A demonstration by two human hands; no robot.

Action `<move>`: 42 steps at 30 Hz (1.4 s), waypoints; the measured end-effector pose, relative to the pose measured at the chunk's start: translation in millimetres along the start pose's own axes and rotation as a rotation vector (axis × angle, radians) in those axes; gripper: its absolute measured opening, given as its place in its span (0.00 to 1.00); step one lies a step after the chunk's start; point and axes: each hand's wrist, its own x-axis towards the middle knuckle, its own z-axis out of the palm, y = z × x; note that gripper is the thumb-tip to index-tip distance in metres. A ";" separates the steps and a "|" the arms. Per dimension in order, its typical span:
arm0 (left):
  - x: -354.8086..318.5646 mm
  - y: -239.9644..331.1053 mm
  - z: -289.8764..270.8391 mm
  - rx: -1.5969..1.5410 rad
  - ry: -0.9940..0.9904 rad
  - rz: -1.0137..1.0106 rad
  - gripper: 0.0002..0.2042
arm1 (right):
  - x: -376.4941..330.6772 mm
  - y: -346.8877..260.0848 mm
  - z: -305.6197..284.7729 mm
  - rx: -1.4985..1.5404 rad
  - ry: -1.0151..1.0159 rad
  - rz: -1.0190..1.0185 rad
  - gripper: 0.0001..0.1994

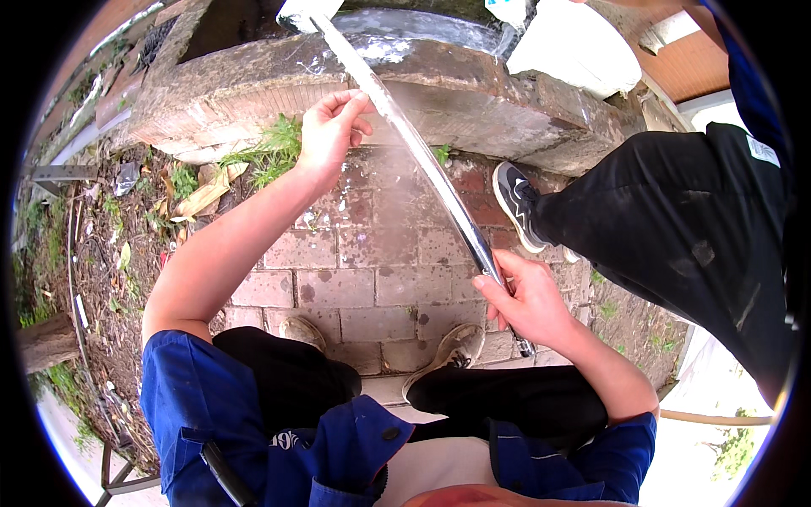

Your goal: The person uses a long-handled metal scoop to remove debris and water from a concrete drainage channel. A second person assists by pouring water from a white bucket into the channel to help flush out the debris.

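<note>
A long, shiny metal pole [431, 169] slants across the middle, from far left to near right. My right hand [528, 300] is wrapped round it near its lower end, with the thumb along the top. At its far end a white head [308, 12] rests at the trough's rim, cut off by the picture's upper edge. Close to the pole's left side is my left hand [335, 131], its thumb and forefinger pinched together and the other fingers curled. Whether anything small sits in that pinch, or whether it touches the pole, is unclear.
Beyond the pole stands a low masonry trough [456, 101] with wet, greyish-white stuff inside. A white sack [579, 51] sits on its right part. At right is another person's black-trousered leg [676, 220]. Brick paving [338, 291] lies below; weeds [274, 152] and litter are left.
</note>
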 end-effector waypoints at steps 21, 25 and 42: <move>1.1 10.2 7.2 0.456 0.100 0.351 0.18 | 1.1 0.8 -1.0 0.300 -0.166 0.066 0.15; -3.2 11.8 8.5 0.524 0.097 0.388 0.19 | 1.4 0.9 -1.8 0.303 -0.178 0.069 0.15; -2.0 15.4 13.6 0.631 0.111 0.438 0.13 | -2.2 -3.8 -7.4 0.413 -0.244 0.072 0.15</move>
